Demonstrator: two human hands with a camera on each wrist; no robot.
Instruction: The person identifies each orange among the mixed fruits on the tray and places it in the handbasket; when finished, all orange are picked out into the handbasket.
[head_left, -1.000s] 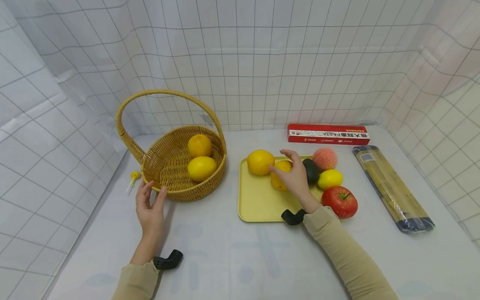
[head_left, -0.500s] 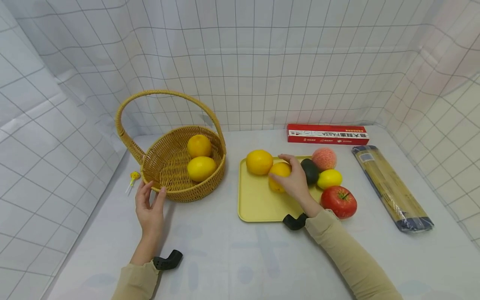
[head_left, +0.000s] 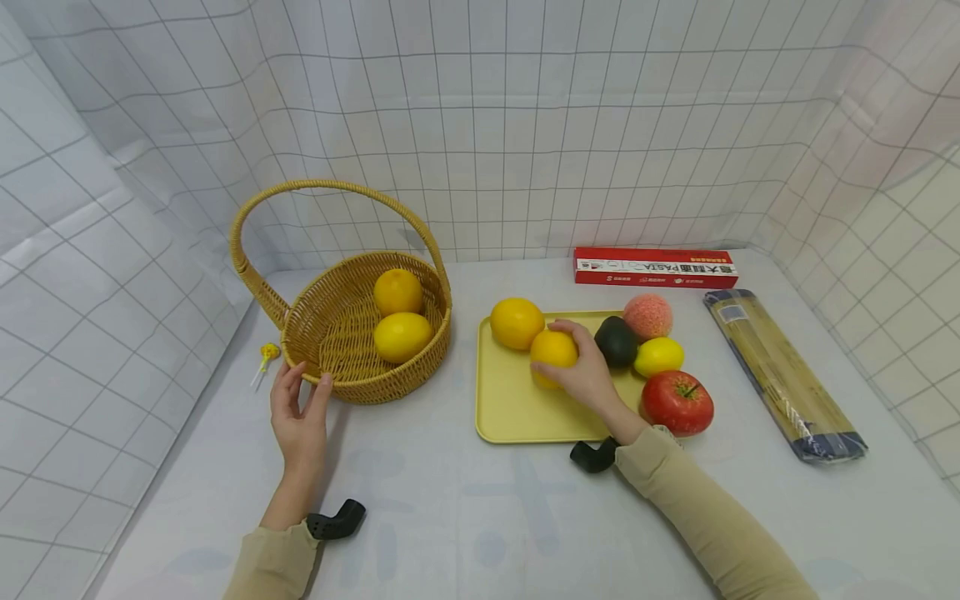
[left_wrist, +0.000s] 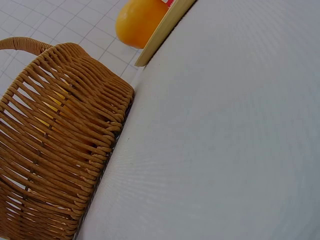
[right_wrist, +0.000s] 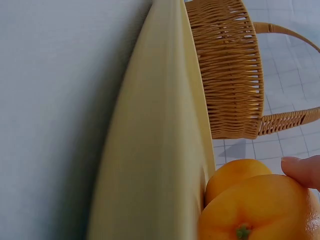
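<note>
My right hand [head_left: 588,373] curls its fingers and thumb round an orange [head_left: 553,350] over the yellow tray [head_left: 513,417]. In the right wrist view, that orange [right_wrist: 260,210] shows its green stem end, and one fingertip [right_wrist: 300,170] rests against it. Another orange-yellow fruit [head_left: 517,322] sits just left of it at the tray's back corner. My left hand [head_left: 302,421] holds the near-left rim of a wicker basket [head_left: 393,385], fingers and thumb at the edge. Inside the basket lie an orange [head_left: 398,292] and a lemon [head_left: 402,337]. The left wrist view shows the basket wall [left_wrist: 60,145] but no hand.
Right of the held orange are a dark green avocado [head_left: 617,342], a rough pink ball [head_left: 648,317], a lemon [head_left: 659,357] and a red tomato [head_left: 677,403]. Behind lie a red pasta box [head_left: 655,267] and a long wrapped pack [head_left: 783,375]. A lollipop [head_left: 267,354] lies left of the basket.
My right hand has come down and closed round the orange, which has shifted slightly left and toward me. The left hand and basket stay put.
</note>
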